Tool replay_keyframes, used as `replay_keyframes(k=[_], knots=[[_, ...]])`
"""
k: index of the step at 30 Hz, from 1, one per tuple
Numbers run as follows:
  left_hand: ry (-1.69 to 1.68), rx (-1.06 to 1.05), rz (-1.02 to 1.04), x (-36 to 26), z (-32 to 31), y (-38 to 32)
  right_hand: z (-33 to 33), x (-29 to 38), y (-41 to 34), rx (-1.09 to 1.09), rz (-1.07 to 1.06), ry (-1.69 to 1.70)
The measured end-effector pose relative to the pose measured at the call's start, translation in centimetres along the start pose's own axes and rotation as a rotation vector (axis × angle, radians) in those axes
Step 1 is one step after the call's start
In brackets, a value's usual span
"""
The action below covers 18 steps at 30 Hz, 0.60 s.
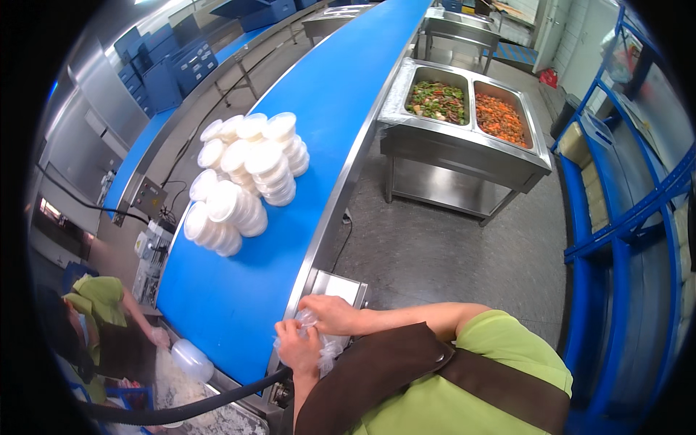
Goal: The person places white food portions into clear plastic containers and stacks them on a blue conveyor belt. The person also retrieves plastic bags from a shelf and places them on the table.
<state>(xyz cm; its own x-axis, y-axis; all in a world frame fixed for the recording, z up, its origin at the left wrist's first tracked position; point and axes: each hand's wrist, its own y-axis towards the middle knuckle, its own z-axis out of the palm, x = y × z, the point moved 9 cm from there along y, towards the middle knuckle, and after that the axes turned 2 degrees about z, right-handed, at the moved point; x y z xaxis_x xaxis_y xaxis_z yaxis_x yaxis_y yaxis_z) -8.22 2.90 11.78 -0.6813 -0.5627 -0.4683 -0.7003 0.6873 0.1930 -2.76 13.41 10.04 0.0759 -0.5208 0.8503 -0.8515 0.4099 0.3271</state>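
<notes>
My left hand (298, 345) and my right hand (330, 314) are close together over the near right edge of the blue conveyor belt (217, 304). Both hold a crumpled clear plastic bag (329, 348), or thin plastic gloves; which one cannot be told. Part of the plastic hangs below the fingers, beside my brown apron. Farther up the belt, several leaning stacks of round lidded plastic containers (265, 157) stand in a cluster, away from my hands.
On the right stands a steel serving table (462, 147) with two pans of food. A blue shelf rack (603, 250) borders the right side. At lower left a co-worker's gloved hand (158, 337) is beside a clear container (192, 360) over a tray of rice (223, 416). A black hose (190, 410) crosses in front.
</notes>
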Motion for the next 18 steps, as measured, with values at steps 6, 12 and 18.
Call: replay_keyframes(k=[6,12,18], knots=[[-0.108,-0.031,-0.049,1.9,-0.5,-0.2,0.3,-0.5,-0.9,0.091,0.009,0.002],[-0.383,0.223,-0.130,10.8,1.4,-2.3,1.2,-8.0,-3.8,0.466,0.638,0.179],[-0.690,0.051,-0.258,15.9,8.6,-5.9,5.6,-12.2,-6.1,0.532,0.612,-0.046]])
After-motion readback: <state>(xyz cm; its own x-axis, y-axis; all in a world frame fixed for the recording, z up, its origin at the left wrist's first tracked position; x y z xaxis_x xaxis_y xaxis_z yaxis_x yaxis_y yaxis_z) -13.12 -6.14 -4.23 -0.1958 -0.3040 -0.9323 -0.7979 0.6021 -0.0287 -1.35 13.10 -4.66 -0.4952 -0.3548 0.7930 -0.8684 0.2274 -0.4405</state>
